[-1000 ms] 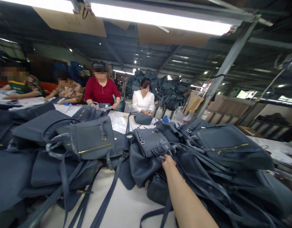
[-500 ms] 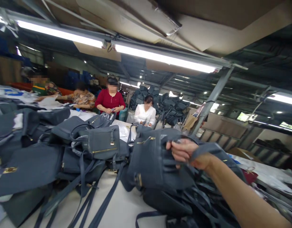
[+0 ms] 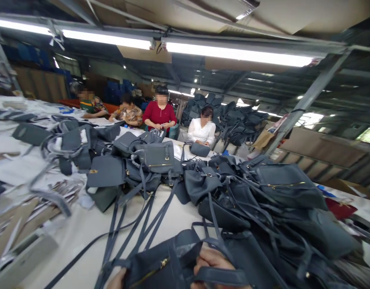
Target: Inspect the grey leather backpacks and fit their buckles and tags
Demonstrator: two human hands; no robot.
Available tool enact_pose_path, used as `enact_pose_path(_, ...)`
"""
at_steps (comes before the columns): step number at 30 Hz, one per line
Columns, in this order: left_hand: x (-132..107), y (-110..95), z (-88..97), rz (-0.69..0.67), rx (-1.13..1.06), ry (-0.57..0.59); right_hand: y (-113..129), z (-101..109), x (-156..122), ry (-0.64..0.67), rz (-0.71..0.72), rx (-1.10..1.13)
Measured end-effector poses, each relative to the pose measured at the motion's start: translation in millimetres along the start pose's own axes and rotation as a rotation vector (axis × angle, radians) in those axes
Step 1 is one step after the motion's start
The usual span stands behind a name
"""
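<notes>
A dark blue-grey backpack (image 3: pixel 154 263) with a gold zip lies at the bottom of the view, close to me. My right hand (image 3: pixel 213 263) is closed on its top edge by the handle, fingers curled in and a strap crossing over them. At the backpack's left side, my left hand (image 3: pixel 117 279) grips the edge; only a small part of it shows above the frame's bottom. Long thin straps (image 3: pixel 142 224) run from the bag across the pale tabletop (image 3: pixel 82 237).
Similar bags (image 3: pixel 278 180) are heaped to the right, with more bags (image 3: pixel 157 156) across the middle. Loose papers and strips (image 3: pixel 25 216) cover the left. A person in red (image 3: pixel 159 114) and one in white (image 3: pixel 202 130) work across the table; two others sit farther left.
My right hand has brought the backpack down and toward me from above the heap. My left hand has come into view at its left edge. The view has turned left.
</notes>
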State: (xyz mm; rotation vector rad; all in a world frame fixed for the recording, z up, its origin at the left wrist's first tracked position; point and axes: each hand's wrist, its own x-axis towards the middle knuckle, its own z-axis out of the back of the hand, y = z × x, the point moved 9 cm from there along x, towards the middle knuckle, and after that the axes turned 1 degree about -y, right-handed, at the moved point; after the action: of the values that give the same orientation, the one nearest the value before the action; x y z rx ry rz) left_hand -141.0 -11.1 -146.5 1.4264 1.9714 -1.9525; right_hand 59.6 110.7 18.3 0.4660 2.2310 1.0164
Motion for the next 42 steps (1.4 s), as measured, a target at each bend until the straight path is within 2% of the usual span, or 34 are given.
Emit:
enact_pose_path(2,-5,-21,-26.8,0.023,-0.015,0.124,-2,-11,-10,0.021,0.012,0.099)
enact_pose_path(4,-21,-58,-64.7,0.0,-0.005,0.322,-4,-24,-19,0.038,0.035,0.155)
enact_pose_path(6,-57,-94,-106.6,-0.028,0.056,0.629,-2,-34,-28,0.009,0.123,0.197)
enact_pose_path(7,-78,-110,-120.5,-0.078,0.114,0.744,1,-37,-31,-0.016,0.181,0.224)
enact_pose_path(8,-98,-125,-129.2,-0.167,0.175,0.82,3,-40,-35,-0.039,0.238,0.252)
enact_pose_path(10,-136,-136,-138.5,-0.315,0.299,0.954,4,-45,-38,-0.072,0.307,0.297)
enact_pose_path(12,-154,-130,-135.6,-0.465,0.402,0.913,0,-48,-37,-0.085,0.28,0.319)
enact_pose_path(15,-145,-112,-121.1,-0.632,0.511,0.591,-4,-44,-35,-0.116,0.19,0.246)
enact_pose_path(16,-138,-106,-117.7,-0.644,0.529,0.495,-5,-40,-35,-0.13,0.158,0.144)
enact_pose_path(18,-125,-96,-118.8,-0.624,0.542,0.412,1,-26,-38,-0.169,0.138,-0.195)
enact_pose_path(22,-110,-103,-136.7,-0.633,0.56,0.449,8,21,-56,-0.33,0.18,-0.895)
enact_pose_path(24,-103,-110,-145.1,-0.631,0.575,0.475,-3,47,-69,-0.418,0.158,-1.111)
enact_pose_path(26,-96,-115,-153.2,-0.623,0.592,0.506,-26,74,-81,-0.493,0.091,-1.191)
enact_pose_path(29,-84,-119,-165.0,-0.608,0.622,0.544,-65,100,-90,-0.563,0.015,-1.028)
enact_pose_path(32,-72,-123,-175.8,-0.592,0.652,0.561,-74,100,-88,-0.683,0.105,-0.849)
enact_pose_path(36,-63,-127,-187.2,-0.585,0.684,0.573,-54,76,-72,-0.796,0.265,-0.756)
enact_pose_path(38,-60,-128,-190.3,-0.587,0.692,0.581,-37,69,-65,-0.817,0.351,-0.84)
enact_pose_path(40,-56,-130,-191.4,-0.587,0.687,0.59,-24,69,-59,-0.713,0.421,-0.996)
enact_pose_path(42,-51,-132,-191.3,-0.582,0.674,0.601,-13,84,-67,-0.659,0.474,-1.167)
